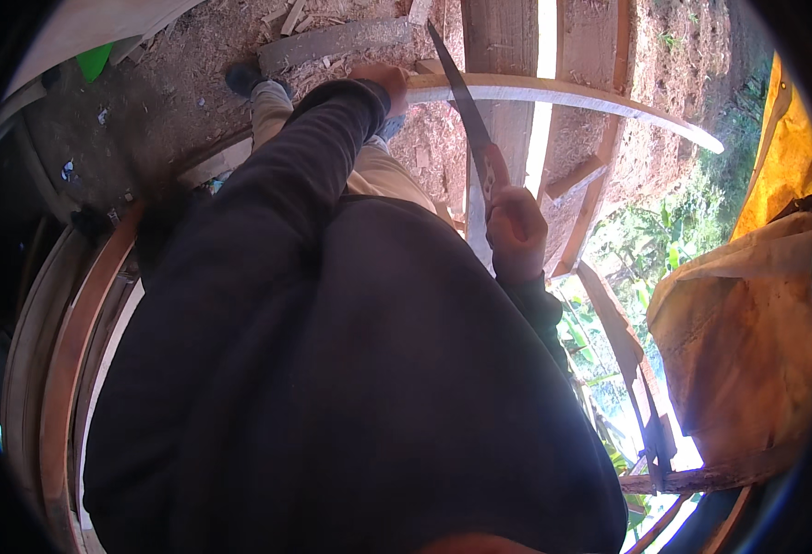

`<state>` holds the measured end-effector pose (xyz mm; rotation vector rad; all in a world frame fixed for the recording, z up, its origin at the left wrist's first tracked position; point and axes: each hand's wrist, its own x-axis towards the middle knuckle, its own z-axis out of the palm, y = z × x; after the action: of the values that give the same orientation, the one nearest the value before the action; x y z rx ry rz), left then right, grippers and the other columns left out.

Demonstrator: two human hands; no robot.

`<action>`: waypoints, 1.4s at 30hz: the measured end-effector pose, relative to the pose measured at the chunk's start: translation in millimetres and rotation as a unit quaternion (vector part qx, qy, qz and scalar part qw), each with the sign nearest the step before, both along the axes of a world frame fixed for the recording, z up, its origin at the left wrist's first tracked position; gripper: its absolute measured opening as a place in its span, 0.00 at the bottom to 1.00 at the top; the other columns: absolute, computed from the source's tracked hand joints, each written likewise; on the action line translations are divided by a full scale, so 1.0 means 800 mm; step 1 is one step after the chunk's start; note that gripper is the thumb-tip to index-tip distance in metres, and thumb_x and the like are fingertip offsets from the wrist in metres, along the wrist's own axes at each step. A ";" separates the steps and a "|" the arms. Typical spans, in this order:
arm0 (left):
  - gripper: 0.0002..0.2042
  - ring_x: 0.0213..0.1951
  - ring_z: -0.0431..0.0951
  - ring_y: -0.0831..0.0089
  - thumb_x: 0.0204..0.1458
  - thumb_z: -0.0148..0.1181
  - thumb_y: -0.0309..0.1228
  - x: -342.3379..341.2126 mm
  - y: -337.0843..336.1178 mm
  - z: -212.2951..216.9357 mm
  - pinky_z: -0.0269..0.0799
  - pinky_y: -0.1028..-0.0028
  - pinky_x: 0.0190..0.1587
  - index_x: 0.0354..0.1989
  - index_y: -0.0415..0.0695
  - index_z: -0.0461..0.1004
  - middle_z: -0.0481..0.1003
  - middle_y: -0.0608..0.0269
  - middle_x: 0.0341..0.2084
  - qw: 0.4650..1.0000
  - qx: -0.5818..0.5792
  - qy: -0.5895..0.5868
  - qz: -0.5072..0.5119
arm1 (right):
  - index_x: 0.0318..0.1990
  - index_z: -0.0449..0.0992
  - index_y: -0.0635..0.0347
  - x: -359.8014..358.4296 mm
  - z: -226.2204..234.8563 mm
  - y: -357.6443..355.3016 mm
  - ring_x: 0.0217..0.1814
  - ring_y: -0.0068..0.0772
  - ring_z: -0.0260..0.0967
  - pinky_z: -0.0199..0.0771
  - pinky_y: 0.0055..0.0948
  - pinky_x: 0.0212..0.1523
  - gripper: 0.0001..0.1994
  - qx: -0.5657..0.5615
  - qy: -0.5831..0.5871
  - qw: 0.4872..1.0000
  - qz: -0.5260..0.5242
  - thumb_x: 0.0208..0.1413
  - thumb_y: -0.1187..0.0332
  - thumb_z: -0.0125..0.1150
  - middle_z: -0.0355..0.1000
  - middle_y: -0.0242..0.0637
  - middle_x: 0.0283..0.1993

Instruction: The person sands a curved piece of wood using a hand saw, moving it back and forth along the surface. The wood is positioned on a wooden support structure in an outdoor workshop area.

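The left hand is closed over the near end of a long, curved, pale wooden slat, pinning it where it rests on the timber below; the fingers wrap the top edge. The right hand is shut in a full fist around the wooden handle of a long, dark, narrow-bladed machete, whose blade runs up and away until its upper part crosses the slat just beside the left hand.

From the largest down: the dark long-sleeved top fills the middle of the view. To the right hangs a yellow-tan tarpaulin sheet, stained and creased. On the left lie stacked curved brown wooden boards. Ahead stands an upright rough timber plank, then a grey curved offcut on the sawdust-strewn dirt ground, and a dark shoe beside it.

The risk, as I judge it, is the blade meeting the slat so close to the holding fingers: a glancing stroke or a slip along the curved edge could carry the steel into the left hand, and the slat, held at one end only, may spring or twist.

No package, label or sign shows; a small bright green scrap at the upper left is the only such coloured item, its kind unclear.
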<state>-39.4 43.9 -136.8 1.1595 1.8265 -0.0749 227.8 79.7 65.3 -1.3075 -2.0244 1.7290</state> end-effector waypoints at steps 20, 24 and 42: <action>0.17 0.52 0.89 0.55 0.61 0.64 0.37 0.005 0.008 0.001 0.84 0.57 0.57 0.56 0.46 0.86 0.87 0.51 0.49 0.999 -0.008 -0.037 0.018 | 0.53 0.80 0.59 -0.121 -0.164 0.077 0.47 0.36 0.82 0.78 0.35 0.51 0.12 0.081 -0.015 0.997 0.010 0.65 0.76 0.57 0.84 0.46 0.50; 0.18 0.53 0.88 0.55 0.60 0.64 0.37 0.000 0.004 -0.006 0.83 0.57 0.57 0.57 0.46 0.85 0.87 0.50 0.50 0.999 -0.022 -0.024 -0.005 | 0.50 0.79 0.60 -0.086 -0.102 0.056 0.43 0.26 0.75 0.74 0.29 0.47 0.10 0.021 -0.099 0.994 0.028 0.65 0.79 0.57 0.80 0.38 0.48; 0.19 0.53 0.87 0.51 0.59 0.64 0.36 0.019 -0.018 -0.008 0.82 0.55 0.58 0.59 0.50 0.83 0.86 0.53 0.50 0.998 -0.006 -0.045 0.050 | 0.51 0.79 0.60 0.000 -0.018 -0.002 0.47 0.29 0.77 0.77 0.33 0.52 0.12 0.000 -0.127 0.992 0.008 0.62 0.79 0.56 0.81 0.39 0.48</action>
<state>-24.4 29.6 -143.3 1.0452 1.7995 0.0236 227.7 78.3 50.9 -1.5881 -2.1694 1.6412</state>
